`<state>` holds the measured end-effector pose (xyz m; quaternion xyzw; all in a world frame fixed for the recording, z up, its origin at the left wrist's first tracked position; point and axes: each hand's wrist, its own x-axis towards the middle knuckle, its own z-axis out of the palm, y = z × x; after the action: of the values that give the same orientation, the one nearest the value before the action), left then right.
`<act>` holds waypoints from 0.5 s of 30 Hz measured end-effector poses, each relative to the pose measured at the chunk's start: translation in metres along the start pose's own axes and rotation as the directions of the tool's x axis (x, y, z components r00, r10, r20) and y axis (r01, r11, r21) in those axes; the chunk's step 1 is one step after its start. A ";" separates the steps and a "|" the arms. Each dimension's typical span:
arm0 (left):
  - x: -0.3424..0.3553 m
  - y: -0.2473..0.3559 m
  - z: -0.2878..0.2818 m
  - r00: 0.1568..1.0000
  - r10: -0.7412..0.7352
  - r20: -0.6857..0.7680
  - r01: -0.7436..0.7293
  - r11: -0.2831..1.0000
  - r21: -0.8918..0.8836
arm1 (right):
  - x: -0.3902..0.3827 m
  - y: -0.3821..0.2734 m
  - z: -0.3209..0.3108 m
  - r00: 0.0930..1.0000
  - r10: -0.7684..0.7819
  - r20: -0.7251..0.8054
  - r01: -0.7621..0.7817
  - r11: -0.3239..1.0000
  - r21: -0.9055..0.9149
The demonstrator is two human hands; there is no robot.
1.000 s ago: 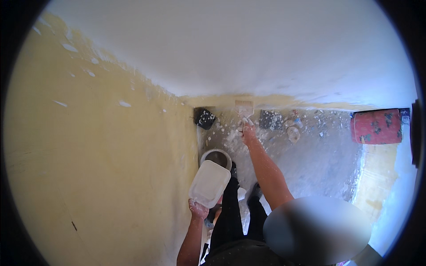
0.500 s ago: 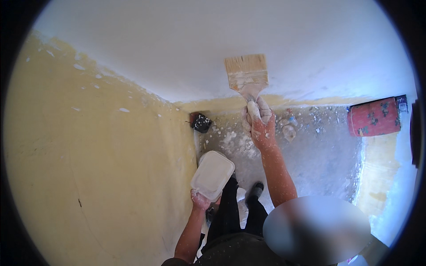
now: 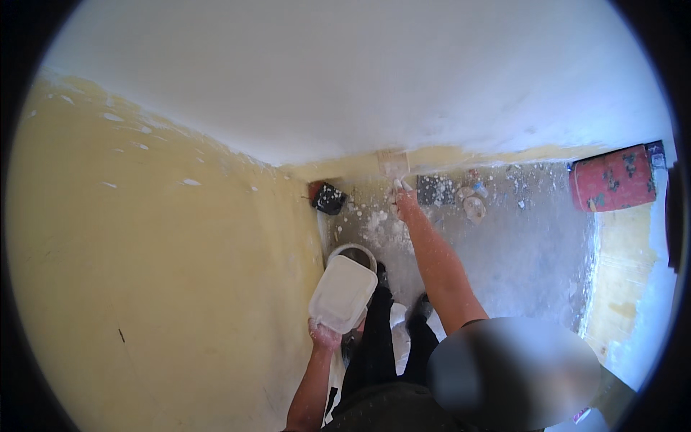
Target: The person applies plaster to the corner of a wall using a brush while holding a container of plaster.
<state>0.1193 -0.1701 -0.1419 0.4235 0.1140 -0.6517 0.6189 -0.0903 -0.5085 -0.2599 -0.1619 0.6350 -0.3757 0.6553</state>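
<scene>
My right hand [image 3: 403, 199], fingers smeared white, is closed round the handle of a wide paintbrush [image 3: 393, 163]. The brush looks blurred, with its bristles at the low yellow strip under the white part of the wall [image 3: 345, 79]. Lower left, my left hand [image 3: 324, 335] grips the near end of a white rectangular tub [image 3: 344, 294]. The tub is held over the near side of a round pale bucket [image 3: 365, 252], whose rim and dark inside partly show behind it.
The yellow wall [image 3: 173, 273] rises close on my left. A black, white-spattered container [image 3: 329, 198] stands in the corner. On the spattered floor [image 3: 504, 252] lie a dark square piece [image 3: 436, 189] and a clear plastic bottle [image 3: 480, 189]. A red patterned object [image 3: 614, 180] is at the right.
My right hand has moved the paintbrush down and away, from the white area to the yellow strip low on the wall. The tub has shifted slightly, showing more of the bucket.
</scene>
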 end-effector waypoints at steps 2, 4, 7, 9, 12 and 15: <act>-0.005 0.007 0.015 0.998 0.010 0.061 -0.008 0.999 -0.034 | 0.018 -0.001 -0.014 0.996 0.059 -0.065 -0.062 0.997 -0.038; -0.001 0.010 0.018 0.997 -0.007 0.071 0.007 1.000 0.004 | 0.037 -0.021 -0.031 0.990 0.029 -0.139 -0.038 0.997 -0.065; -0.005 0.016 0.022 0.994 0.017 0.111 -0.024 0.998 0.055 | 0.004 -0.100 -0.016 0.997 0.059 -0.041 -0.059 0.998 0.020; -0.010 0.017 0.034 0.987 0.021 0.161 -0.030 0.998 0.053 | -0.044 -0.152 -0.011 0.999 0.007 0.042 -0.011 0.997 0.075; -0.015 0.022 0.047 0.982 0.041 0.185 -0.042 0.999 0.001 | -0.154 -0.215 0.009 0.968 -0.204 0.149 0.197 0.978 0.063; -0.005 0.019 0.054 0.983 0.008 0.184 -0.010 1.000 0.011 | -0.250 -0.258 0.013 0.899 -0.396 0.188 0.384 0.918 0.096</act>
<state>0.1133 -0.2065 -0.0980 0.3656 0.0506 -0.6859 0.6272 -0.1298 -0.5089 0.0970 -0.3046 0.5083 -0.4985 0.6328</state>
